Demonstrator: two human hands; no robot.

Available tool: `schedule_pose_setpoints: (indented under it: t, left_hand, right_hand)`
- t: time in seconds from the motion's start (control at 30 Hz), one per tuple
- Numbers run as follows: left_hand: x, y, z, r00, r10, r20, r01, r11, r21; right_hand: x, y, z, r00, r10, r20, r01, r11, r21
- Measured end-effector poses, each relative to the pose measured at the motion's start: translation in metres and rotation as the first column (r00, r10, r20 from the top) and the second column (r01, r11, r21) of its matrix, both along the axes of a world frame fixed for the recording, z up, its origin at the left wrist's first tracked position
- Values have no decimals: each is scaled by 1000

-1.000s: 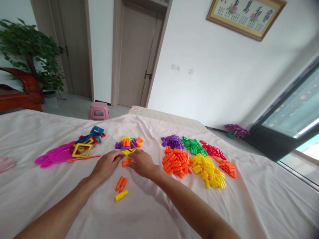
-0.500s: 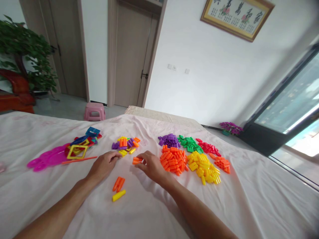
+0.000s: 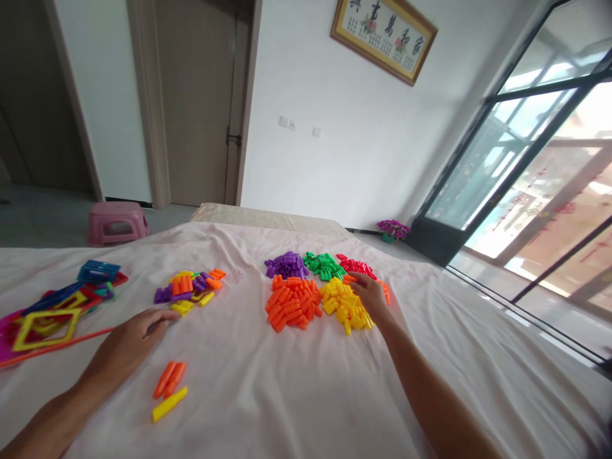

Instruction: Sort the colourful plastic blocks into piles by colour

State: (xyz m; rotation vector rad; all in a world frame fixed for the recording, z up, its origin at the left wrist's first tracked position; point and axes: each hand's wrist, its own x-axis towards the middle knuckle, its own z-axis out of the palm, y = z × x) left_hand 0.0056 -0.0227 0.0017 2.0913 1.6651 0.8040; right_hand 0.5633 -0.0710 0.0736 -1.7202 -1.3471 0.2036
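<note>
My left hand [image 3: 138,335] rests on the sheet with its index finger stretched out and a gap beside the thumb; nothing shows in it. Its fingertip is beside the yellow plastic blocks [image 3: 182,308] at the front of a small mixed pile of purple, orange and yellow pieces. My right hand [image 3: 369,293] reaches over the far right of the piles, fingers closed at an orange plastic block [image 3: 349,279]. Under and behind that hand lie light orange pieces [image 3: 386,292], partly hidden. The yellow pile [image 3: 345,305] is just left of it, the red pile [image 3: 356,266] behind.
Purple [image 3: 287,264], green [image 3: 325,266] and orange [image 3: 292,304] piles stand mid-sheet. Two orange pieces [image 3: 170,379] and a yellow one [image 3: 169,405] lie near the front. Coloured frames [image 3: 48,329] are at left. A pink stool [image 3: 118,222] stands beyond the sheet.
My right hand has moved right, from the middle of the sheet to the light orange pieces past the yellow pile. My left hand stays by the mixed pile. The view has turned right.
</note>
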Motion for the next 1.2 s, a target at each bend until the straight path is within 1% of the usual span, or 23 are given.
schedule_pose_setpoints:
  t: [0.03, 0.07, 0.13, 0.2, 0.27, 0.37, 0.47, 0.53, 0.63, 0.73, 0.8, 0.87, 0.9, 0.93, 0.97, 1.0, 1.03, 1.1, 1.13, 1.17, 1.2]
  left_hand:
    - [0, 1, -2, 1000, 7, 2, -7, 1000, 9]
    - [0, 1, -3, 1000, 13, 7, -14, 1000, 21]
    - [0, 2, -5, 1000, 24, 18, -25, 999, 38]
    - [1, 3, -6, 999, 33, 22, -34, 999, 34]
    - [1, 4, -7, 999, 32, 19, -33, 999, 25]
    - [0, 4, -6, 999, 29, 13, -29, 999, 23]
    - [0, 3, -5, 999, 38, 11, -39, 999, 18]
    - [0, 3, -5, 999, 45, 8, -45, 999, 8]
    - [0, 3, -6, 999, 45, 14, -45, 999, 2]
    - [0, 4, -5, 999, 44, 32, -44, 999, 13]
    - [1, 3, -3, 999, 28, 42, -29, 999, 26]
    - [3, 0, 1, 999, -1, 50, -2, 999, 43]
    - [4, -2, 3, 999, -17, 51, 15, 999, 42]
    - [5, -3, 6, 998, -24, 56, 21, 999, 45]
    - [6, -5, 9, 998, -16, 65, 13, 999, 49]
    - [7, -6, 11, 997, -12, 70, 9, 999, 50]
    - [8, -8, 13, 997, -12, 73, 9, 999, 53]
    - [10, -11, 17, 996, -4, 88, -2, 998, 70]
    - [10, -12, 19, 995, 7, 102, -16, 996, 86]
    - [10, -13, 20, 993, 23, 118, -36, 993, 109]
    - [10, -14, 22, 990, 42, 136, -60, 989, 135]
  right_hand:
    - [22, -1, 0, 994, -85, 73, 90, 994, -59]
    - [40, -3, 1, 973, -158, 167, 180, 976, -124]
    - [70, -4, 4, 912, -254, 321, 328, 923, -203]
    - [88, -2, 7, 868, -289, 405, 406, 882, -241]
    - [97, 4, 8, 840, -290, 458, 444, 854, -273]
    - [98, 17, 7, 799, -250, 547, 475, 819, -321]
    - [93, 27, 4, 751, -198, 629, 491, 804, -334]
    - [88, 30, 3, 721, -176, 671, 505, 796, -334]
    - [83, 30, 4, 688, -177, 704, 533, 782, -324]
    - [76, 29, 10, 668, -202, 716, 551, 781, -294]
    - [65, 29, 15, 672, -225, 706, 535, 807, -252]
    - [45, 30, 21, 703, -236, 671, 455, 874, -170]
    - [31, 30, 23, 733, -227, 641, 382, 917, -112]
    - [13, 29, 25, 771, -200, 605, 285, 957, -47]
    - [-8, 26, 26, 810, -149, 567, 171, 985, 16]
    - [-32, 22, 27, 849, -80, 522, 47, 996, 77]
    - [-58, 16, 26, 877, 17, 480, -84, 989, 120]
    - [-115, -1, 20, 890, 230, 394, -312, 937, 156]
    - [-144, -11, 15, 877, 336, 345, -408, 898, 163]
    - [-171, -20, 9, 845, 449, 290, -501, 854, 138]
    - [-197, -28, 2, 818, 526, 234, -561, 818, 123]
